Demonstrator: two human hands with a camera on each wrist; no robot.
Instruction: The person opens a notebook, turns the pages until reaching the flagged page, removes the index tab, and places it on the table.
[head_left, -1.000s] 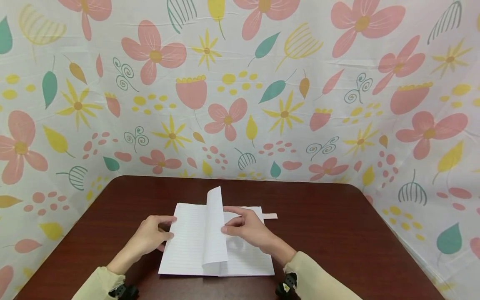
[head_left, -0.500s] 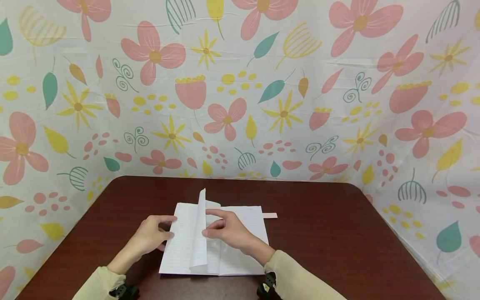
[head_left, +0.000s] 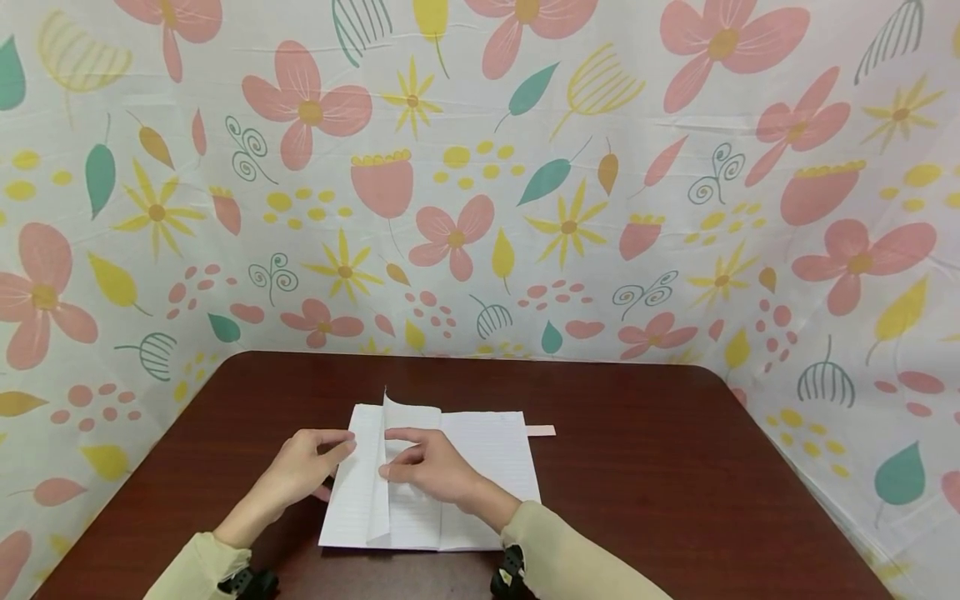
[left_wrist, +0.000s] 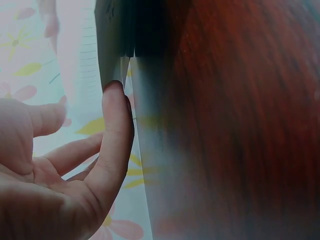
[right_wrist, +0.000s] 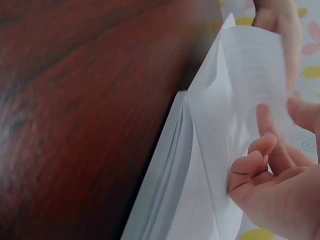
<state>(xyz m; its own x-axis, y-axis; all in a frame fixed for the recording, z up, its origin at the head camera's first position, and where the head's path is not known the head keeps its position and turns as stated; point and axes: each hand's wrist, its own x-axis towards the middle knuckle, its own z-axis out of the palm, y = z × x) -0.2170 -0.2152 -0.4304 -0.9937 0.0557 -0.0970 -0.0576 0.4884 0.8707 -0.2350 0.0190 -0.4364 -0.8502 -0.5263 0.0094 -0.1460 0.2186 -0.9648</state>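
A lined notebook (head_left: 487, 442) lies spread out on the brown table. A single page (head_left: 379, 504) stands curled up over its left half, bowed toward the left. My right hand (head_left: 441, 471) pinches this page by its free edge; in the right wrist view the index finger (right_wrist: 265, 117) and thumb lie on opposite sides of the sheet (right_wrist: 252, 65). At the left edge my left hand (head_left: 296, 468) grips the notebook, a bent finger (left_wrist: 116, 105) touching the cover's edge (left_wrist: 111, 45). Its thumb (left_wrist: 50, 119) is raised over the left page.
A narrow white strip (head_left: 541, 431) sticks out past the notebook's upper right edge. The dark brown table (head_left: 637, 467) extends around the notebook. Behind and beside it hangs a flower-patterned cloth (head_left: 457, 317).
My right hand has moved left with the page, turning it from the middle over the left half. The left hand stays at the edge, its thumb now raised over the page.
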